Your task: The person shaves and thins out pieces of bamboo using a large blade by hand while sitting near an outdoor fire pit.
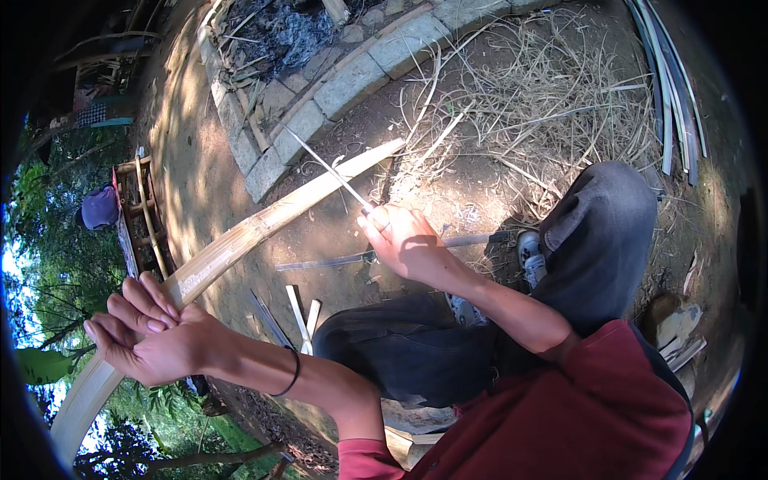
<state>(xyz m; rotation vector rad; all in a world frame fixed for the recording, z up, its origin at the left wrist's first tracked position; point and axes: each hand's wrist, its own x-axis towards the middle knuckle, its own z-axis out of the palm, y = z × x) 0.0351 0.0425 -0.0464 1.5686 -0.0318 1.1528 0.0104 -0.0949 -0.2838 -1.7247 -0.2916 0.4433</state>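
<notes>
A long, pale, flat bamboo strip slants in mid-air across the person's front, the left hand's fingers curled around it. The right hand's fingers grip a thin grey metal knife, its blade crossing the strip's far part; contact is unclear. Paring seems partway: tan, curly shavings litter the ground beyond, yet the strip looks rough.

1. An open-air work yard, its ground of bare earth streaked with sunlight and shade.
2. Green trees line one side, bright sky showing through the leaves.
3. A low border of pale blocks edges a bed of grey ash.
4. Tangled shavings litter the ground near long strips; a knife and a pale stave mark it as a place of handwork.
</notes>
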